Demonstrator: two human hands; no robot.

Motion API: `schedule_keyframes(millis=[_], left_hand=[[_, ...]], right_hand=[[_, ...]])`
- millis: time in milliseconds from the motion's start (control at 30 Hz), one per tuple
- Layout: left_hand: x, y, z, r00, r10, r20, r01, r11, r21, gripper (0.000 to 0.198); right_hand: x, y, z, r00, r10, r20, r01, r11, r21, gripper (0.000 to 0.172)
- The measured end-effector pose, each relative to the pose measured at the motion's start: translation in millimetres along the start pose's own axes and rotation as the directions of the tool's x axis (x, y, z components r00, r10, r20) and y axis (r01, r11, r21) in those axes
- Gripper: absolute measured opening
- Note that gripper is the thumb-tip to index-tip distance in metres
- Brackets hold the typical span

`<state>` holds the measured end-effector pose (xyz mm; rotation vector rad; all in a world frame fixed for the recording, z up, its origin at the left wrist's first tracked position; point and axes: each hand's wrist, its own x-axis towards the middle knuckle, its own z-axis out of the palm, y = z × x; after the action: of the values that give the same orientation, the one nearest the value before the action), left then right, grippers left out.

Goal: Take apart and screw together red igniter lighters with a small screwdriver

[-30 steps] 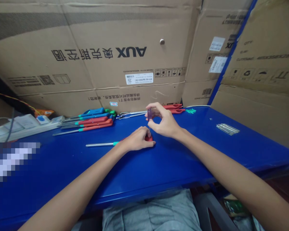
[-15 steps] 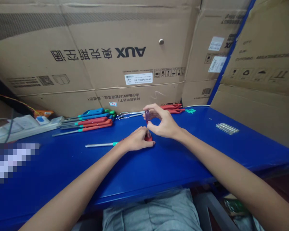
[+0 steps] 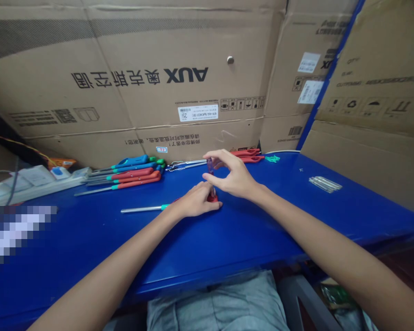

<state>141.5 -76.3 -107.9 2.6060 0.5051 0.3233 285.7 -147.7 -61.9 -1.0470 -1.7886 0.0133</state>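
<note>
My left hand (image 3: 200,201) presses a red-handled tool flat on the blue table, its fingers closed over the handle. The tool's metal rod (image 3: 141,209) points left from a teal collar; most of the red handle (image 3: 212,198) is hidden under my hand. In my right hand (image 3: 229,172), the thumb and fingers are curled about the purple see-through handle of an upright screwdriver (image 3: 209,166). Its shaft runs down to the red handle beside my left fingers. The screwdriver's tip is hidden.
Several similar tools (image 3: 134,177) with red, orange, blue and green handles lie at the back left, near a power strip (image 3: 41,181). More red handles (image 3: 250,155) and teal pieces (image 3: 272,159) lie behind my right hand. Metal rods (image 3: 325,184) sit at right. Cardboard (image 3: 141,41) walls the back.
My right thumb and fingers have shifted slightly on the screwdriver handle, with the thumb a little farther left. My left hand and the red-handled tool stay almost in place.
</note>
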Motion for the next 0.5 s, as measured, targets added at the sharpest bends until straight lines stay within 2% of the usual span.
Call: schedule_keyframes(millis=[100,300,500], left_hand=[[-0.4,0.3,-0.2,1.0,-0.009,-0.011,0.009,1.0,-0.008,0.034],[0.1,-1.2,1.1,1.0,0.001,-0.006,-0.001,1.0,-0.03,0.032],[0.0,-0.1,0.4,1.0,-0.015,-0.008,0.015,0.999,-0.037,0.033]], right_hand=[[0.4,2.2,-0.2,1.0,0.0,-0.011,0.0,1.0,-0.006,0.029],[-1.8,1.3,2.1,0.998,0.051,0.027,-0.053,0.997,0.058,0.046],[0.3,1.6,0.7,1.0,0.002,-0.008,-0.002,0.999,-0.041,0.03]])
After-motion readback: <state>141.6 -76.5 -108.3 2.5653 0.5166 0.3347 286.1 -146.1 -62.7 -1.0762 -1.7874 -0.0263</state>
